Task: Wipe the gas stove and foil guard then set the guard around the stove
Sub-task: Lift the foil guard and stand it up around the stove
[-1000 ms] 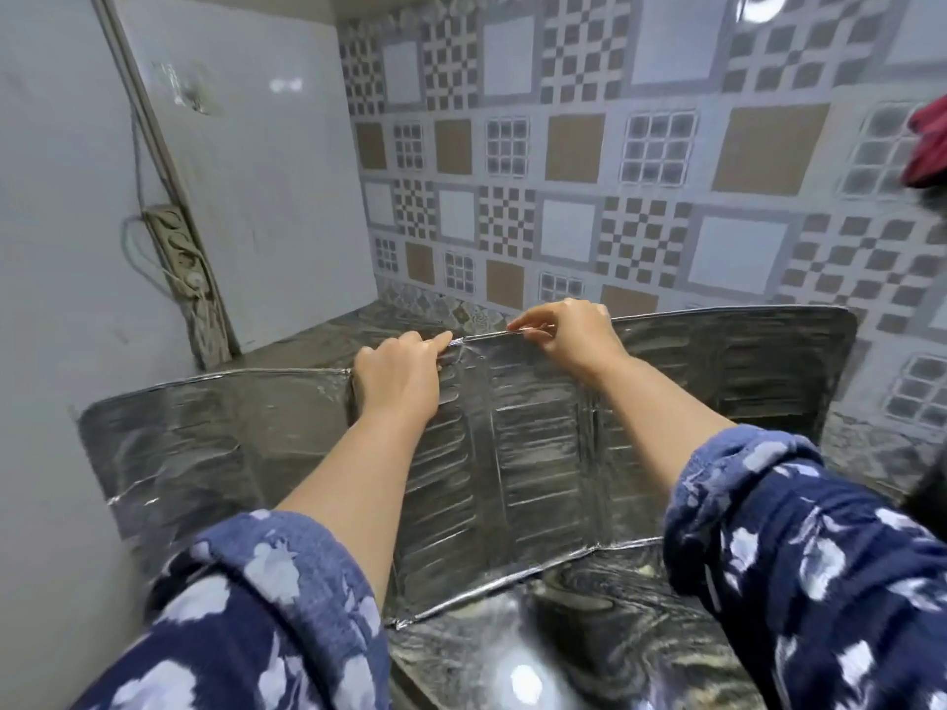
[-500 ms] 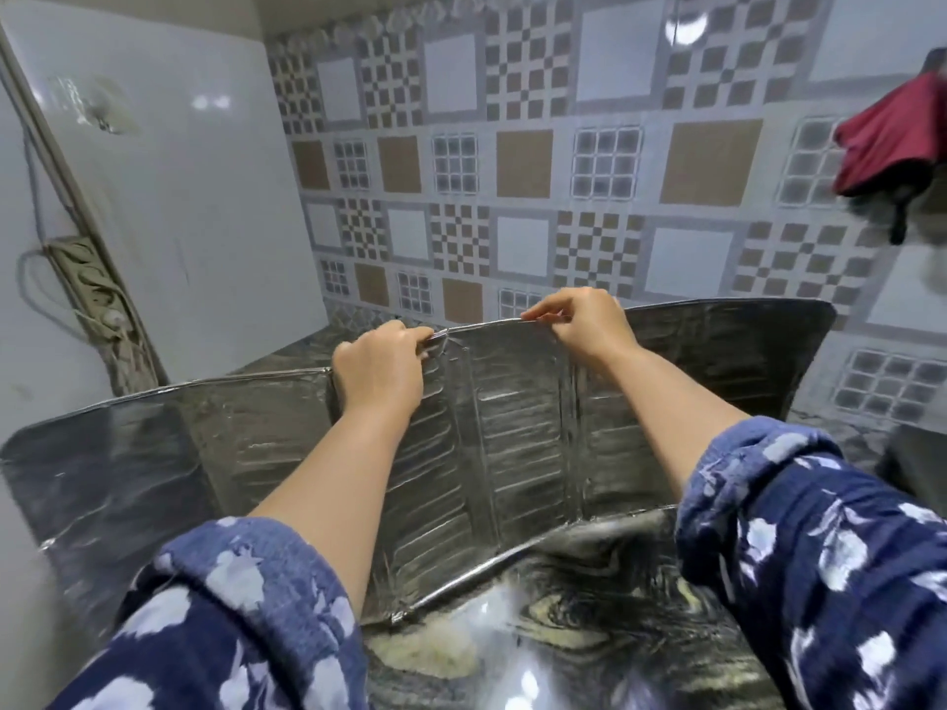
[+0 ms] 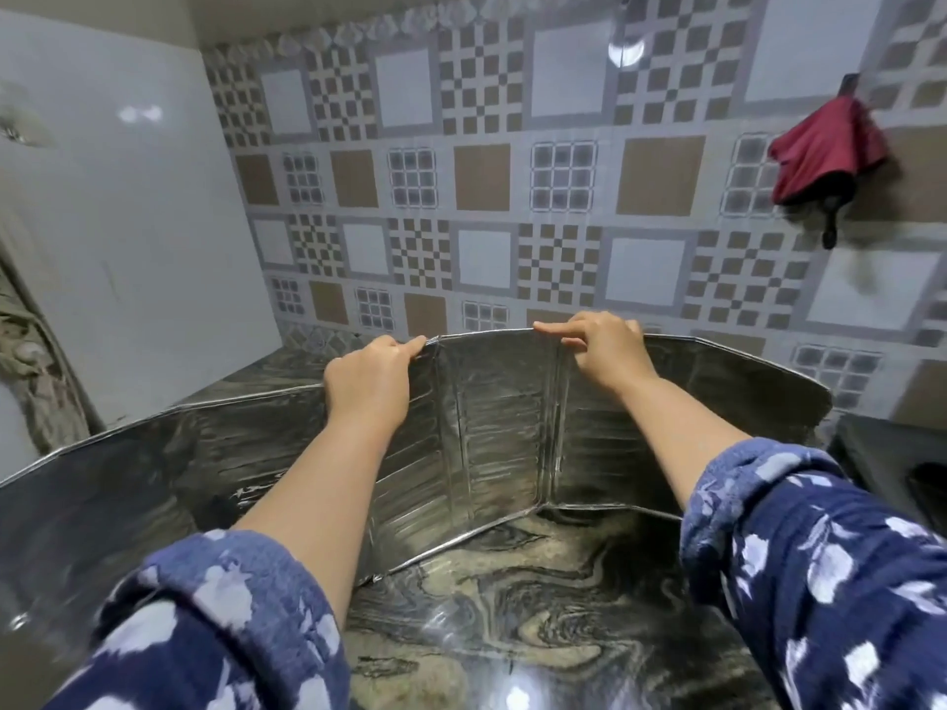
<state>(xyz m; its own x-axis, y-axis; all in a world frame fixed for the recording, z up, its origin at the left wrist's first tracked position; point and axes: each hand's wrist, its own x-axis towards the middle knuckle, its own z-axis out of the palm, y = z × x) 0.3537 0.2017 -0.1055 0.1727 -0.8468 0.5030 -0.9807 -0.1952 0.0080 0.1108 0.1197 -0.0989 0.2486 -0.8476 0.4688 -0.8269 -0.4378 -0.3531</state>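
The guard (image 3: 492,433) stands unfolded on the counter (image 3: 538,607) by the far wall, left hand (image 3: 369,381) and right hand (image 3: 604,351) pinching its top edge (no stove in view), so placing it seems unfinished.

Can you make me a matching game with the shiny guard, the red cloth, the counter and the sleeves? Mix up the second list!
Things:
1. foil guard
2. red cloth
3. countertop
4. sleeves

Descriptions:
A. dark blue with pale flowers
B. hanging on the tiled wall
C. swirly dark and cream stone
D. standing up, top edge held by the left hand and right hand

Pairs: 1-D, 2-B, 3-C, 4-A
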